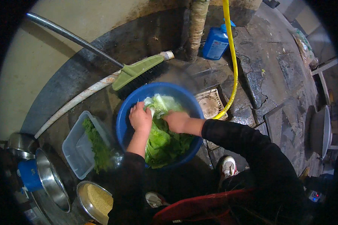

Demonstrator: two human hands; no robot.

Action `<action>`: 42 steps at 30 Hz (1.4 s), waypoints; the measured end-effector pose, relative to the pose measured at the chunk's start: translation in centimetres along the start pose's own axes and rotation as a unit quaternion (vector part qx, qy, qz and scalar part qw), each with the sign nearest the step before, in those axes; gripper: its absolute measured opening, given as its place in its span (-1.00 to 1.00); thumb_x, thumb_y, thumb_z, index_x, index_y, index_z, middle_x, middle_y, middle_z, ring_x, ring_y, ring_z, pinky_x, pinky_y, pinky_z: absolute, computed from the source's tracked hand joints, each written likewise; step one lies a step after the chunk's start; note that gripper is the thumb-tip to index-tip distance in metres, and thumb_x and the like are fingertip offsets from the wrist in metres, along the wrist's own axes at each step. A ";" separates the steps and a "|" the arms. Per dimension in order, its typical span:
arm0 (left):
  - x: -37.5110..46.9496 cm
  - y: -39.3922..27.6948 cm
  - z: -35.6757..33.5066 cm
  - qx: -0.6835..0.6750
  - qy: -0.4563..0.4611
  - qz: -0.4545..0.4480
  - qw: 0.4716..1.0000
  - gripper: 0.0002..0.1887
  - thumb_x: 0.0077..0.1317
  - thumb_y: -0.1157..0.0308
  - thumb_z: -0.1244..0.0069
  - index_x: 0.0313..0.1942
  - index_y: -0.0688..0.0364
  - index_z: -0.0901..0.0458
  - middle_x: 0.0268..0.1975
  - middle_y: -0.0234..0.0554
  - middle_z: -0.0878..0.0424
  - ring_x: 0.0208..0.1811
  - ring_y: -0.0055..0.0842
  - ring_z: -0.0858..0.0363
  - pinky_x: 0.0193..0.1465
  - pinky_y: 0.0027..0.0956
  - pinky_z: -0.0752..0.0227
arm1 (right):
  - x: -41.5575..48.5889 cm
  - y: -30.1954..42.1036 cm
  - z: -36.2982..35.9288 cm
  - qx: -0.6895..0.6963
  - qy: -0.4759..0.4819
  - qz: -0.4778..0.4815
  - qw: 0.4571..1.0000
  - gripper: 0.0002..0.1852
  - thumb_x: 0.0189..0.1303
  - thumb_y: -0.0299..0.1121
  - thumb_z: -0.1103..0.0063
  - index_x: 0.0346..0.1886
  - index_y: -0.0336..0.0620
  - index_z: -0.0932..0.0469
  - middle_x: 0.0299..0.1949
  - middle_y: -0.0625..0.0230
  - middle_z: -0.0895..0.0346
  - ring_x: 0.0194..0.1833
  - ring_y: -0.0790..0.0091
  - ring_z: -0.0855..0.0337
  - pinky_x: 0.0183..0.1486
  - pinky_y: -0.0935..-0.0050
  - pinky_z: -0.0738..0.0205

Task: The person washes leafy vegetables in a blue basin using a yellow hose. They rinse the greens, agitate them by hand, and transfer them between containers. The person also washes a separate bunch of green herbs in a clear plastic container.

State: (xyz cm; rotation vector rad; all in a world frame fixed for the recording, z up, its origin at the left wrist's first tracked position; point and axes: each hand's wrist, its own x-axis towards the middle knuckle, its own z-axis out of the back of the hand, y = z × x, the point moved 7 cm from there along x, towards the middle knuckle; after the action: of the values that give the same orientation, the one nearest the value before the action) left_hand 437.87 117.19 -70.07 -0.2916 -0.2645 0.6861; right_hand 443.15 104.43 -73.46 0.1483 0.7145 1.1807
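Observation:
A round blue plastic basin stands on the wet floor before me, filled with leafy green lettuce. My left hand is inside the basin at its left, fingers against the pale stem end of the leaves. At the right of the same leaves, my right hand has its fingers bent down among them, slightly blurred; its fingertips are hidden. Whether either hand grips a leaf does not show clearly. Left of the basin, a clear plastic tub holds feathery green herbs.
A green broom head and a pale wrapped pipe lie behind the basin. Right stand a yellow hose, a blue pump bottle and a drain basket. Lower left are steel bowls, one holding yellow grain.

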 end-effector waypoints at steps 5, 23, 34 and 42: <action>-1.7 2.8 -5.0 0.036 0.241 0.137 0.960 -0.45 0.08 0.01 -0.09 0.00 0.15 -0.46 -0.13 -0.03 -0.63 -0.06 -0.16 -0.58 0.04 -0.15 -0.37 | 0.4 -1.3 0.4 0.080 0.004 -0.049 0.996 -0.70 0.02 -0.38 -0.02 -0.12 -0.08 -0.54 -0.14 0.06 -0.55 -0.07 0.08 -0.57 -0.08 0.17 -0.47; -4.9 -0.2 -6.2 -0.443 0.257 0.077 0.855 -0.54 0.11 0.68 -0.07 0.07 0.36 -0.43 -0.12 -0.23 -0.60 -0.12 -0.58 -0.55 -0.01 -0.48 -0.41 | -0.7 -3.3 1.8 0.492 0.089 -0.108 0.859 -0.58 -0.03 -0.26 -0.16 -0.09 -0.29 -0.50 -0.32 0.24 -0.54 -0.56 0.37 -0.55 -0.61 0.33 -0.39; -4.4 -3.6 -2.6 -0.204 0.211 -0.042 0.955 -0.49 -0.04 0.39 -0.26 0.00 0.22 -0.56 -0.18 0.03 -0.61 -0.15 -0.27 -0.62 -0.07 -0.35 -0.45 | 0.3 -4.1 0.4 0.190 0.002 -0.092 0.977 -0.70 0.06 -0.20 -0.11 -0.27 -0.27 -0.56 -0.41 0.12 -0.56 -0.52 0.34 -0.63 -0.50 0.31 -0.51; -4.1 -0.4 -3.2 -0.474 0.271 0.136 0.827 -0.56 0.15 0.52 -0.11 0.08 0.28 -0.50 -0.26 -0.39 -0.62 -0.34 -0.66 -0.52 -0.31 -0.57 -0.36 | -1.1 -5.1 0.7 0.265 0.078 -0.078 0.958 -0.64 0.08 -0.18 -0.03 -0.28 -0.33 -0.58 -0.30 0.12 -0.59 -0.52 0.22 -0.65 -0.51 0.27 -0.53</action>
State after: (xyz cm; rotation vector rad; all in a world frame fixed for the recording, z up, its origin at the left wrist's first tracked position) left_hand 436.19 113.65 -73.48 -1.4857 0.0110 0.6772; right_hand 447.39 101.62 -74.86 0.4407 1.1542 0.8336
